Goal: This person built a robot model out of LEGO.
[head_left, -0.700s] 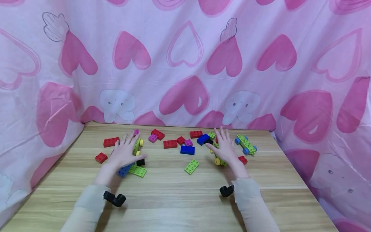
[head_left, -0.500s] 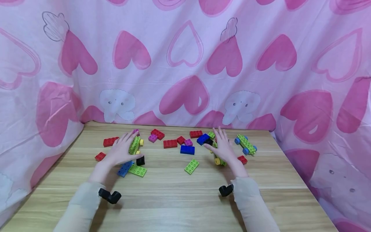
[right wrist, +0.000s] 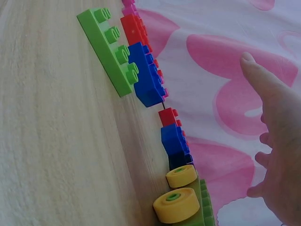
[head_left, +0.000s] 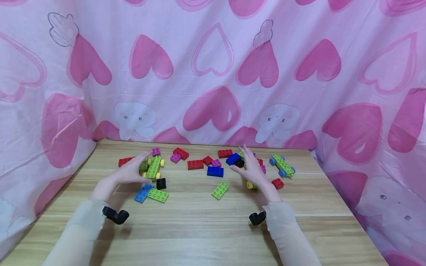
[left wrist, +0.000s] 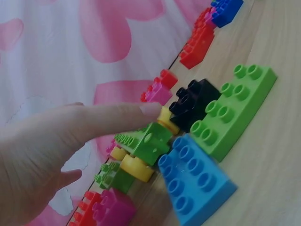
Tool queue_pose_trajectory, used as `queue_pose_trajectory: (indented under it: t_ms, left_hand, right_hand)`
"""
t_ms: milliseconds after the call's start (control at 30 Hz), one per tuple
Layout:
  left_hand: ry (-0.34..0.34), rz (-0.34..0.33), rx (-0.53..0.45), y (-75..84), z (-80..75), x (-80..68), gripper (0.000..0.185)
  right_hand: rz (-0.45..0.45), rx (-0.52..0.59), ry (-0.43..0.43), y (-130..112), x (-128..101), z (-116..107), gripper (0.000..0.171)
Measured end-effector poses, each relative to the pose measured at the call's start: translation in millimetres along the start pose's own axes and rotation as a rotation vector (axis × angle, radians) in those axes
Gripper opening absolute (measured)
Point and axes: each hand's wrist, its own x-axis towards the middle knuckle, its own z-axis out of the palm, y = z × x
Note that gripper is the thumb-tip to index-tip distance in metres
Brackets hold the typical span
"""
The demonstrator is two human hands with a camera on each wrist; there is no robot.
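Observation:
My left hand [head_left: 126, 173] hovers with fingers extended at the left side of a green toy car base with yellow wheels [head_left: 154, 168], holding nothing. Close to its thumb lie a black block [head_left: 161, 183], a light blue block [left wrist: 195, 181] and a green block [left wrist: 235, 113]. My right hand [head_left: 252, 170] is held above a second yellow-wheeled green car base [right wrist: 202, 202], partly hidden under it. Its fingers are spread with nothing in them. Left of that hand are a dark blue block [head_left: 233, 159] and another black block [head_left: 239, 162].
Between the hands lie red blocks [head_left: 195, 164], a blue block [head_left: 215, 171] and a green block [head_left: 220, 191]. At right stands a green car base with blue wheels [head_left: 282, 166], near a red block [head_left: 277, 183]. A heart-patterned curtain [head_left: 213, 111] closes off the wooden table's back [head_left: 199, 229].
My left hand has shifted left and tilted onto its side, uncovering the left car base and a green block. My right hand has drifted slightly left. The blocks stay put.

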Motion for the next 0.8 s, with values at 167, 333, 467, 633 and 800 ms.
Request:
queue_pose_trajectory:
  t_ms: [167,333,467,633,800]
  left_hand:
    - [-0.050,0.005,-0.005,-7.3,-3.8,5.1,0.118]
    - [-0.083,0.024,-0.007,-10.9,-4.5,11.0,0.119]
    - [-0.101,0.021,0.034,-12.3,-3.6,15.2,0.118]
    - [-0.126,-0.016,0.013,-11.8,-1.8,18.2,0.115]
    - [-0.138,-0.019,0.015,-12.7,0.4,19.4,0.115]
  right_hand:
    - [-0.027,0.025,-0.003,0.5,1.4,4.2,0.083]
    - [-0.019,0.038,-0.014,-2.8,0.7,7.7,0.081]
    - [-0.017,0.054,-0.005,-5.6,-0.2,11.9,0.077]
    - [0.001,0.077,-0.004,-8.7,-0.8,17.0,0.076]
    - [0.016,0.083,-0.032,-11.6,-1.2,20.7,0.075]
